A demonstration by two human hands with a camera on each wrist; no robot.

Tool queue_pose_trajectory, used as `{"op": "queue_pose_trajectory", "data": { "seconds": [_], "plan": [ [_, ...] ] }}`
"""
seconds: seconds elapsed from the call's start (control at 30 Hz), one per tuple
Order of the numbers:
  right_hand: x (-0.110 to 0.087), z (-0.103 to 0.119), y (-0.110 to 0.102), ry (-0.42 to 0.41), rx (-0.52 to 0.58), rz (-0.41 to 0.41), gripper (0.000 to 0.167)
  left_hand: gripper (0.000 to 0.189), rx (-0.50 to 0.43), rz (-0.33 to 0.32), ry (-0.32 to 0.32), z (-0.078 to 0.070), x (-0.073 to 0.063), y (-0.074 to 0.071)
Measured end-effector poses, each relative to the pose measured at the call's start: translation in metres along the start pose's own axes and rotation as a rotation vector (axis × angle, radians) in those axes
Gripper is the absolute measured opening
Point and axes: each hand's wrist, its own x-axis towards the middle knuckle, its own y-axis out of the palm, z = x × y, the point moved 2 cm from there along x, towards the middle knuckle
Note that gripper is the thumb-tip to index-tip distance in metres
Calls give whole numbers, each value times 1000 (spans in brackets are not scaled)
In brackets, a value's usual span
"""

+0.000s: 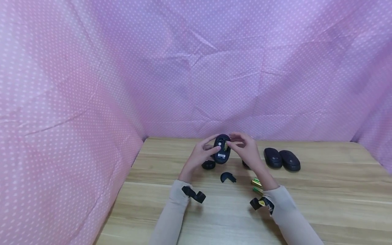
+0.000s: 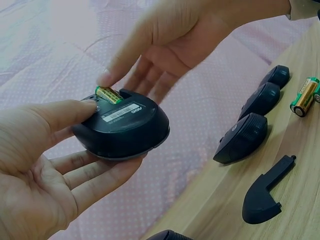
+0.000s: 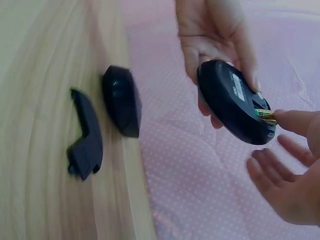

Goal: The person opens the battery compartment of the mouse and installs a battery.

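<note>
My left hand point(image 1: 198, 156) grips a black computer mouse point(image 1: 222, 158) above the table, its underside facing me with a white label and an uncovered battery slot. The thumb lies on the underside and the fingers support the other side. A green-and-gold battery point(image 2: 110, 95) sits tilted in the slot, one end sticking up. My right hand point(image 1: 249, 153) touches that raised end with the thumb, its other fingers loosely extended beside the mouse point(image 3: 225, 102). Below on the table lies a curved black battery cover point(image 1: 226, 176), apart from both hands.
Two black mice, one point(image 1: 273, 158) beside another point(image 1: 290, 160), rest to the right on the wooden table point(image 1: 330, 190). A third mouse point(image 1: 209, 165) is partly behind my left hand; another dark one point(image 1: 246, 165) is mostly hidden by my right. Loose batteries point(image 1: 256, 183) lie under my right wrist.
</note>
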Motion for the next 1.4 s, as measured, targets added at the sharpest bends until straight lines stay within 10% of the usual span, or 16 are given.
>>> {"op": "queue_pose_trajectory", "data": {
  "seconds": [0.33,1.4],
  "plan": [
    [-1,-5,1,275,242,214,52,53,-15,-3,53,-4,-1,4],
    [-1,-7,6,235,86,34,37,55,-23,39,67,-3,0,14]
  ]
}}
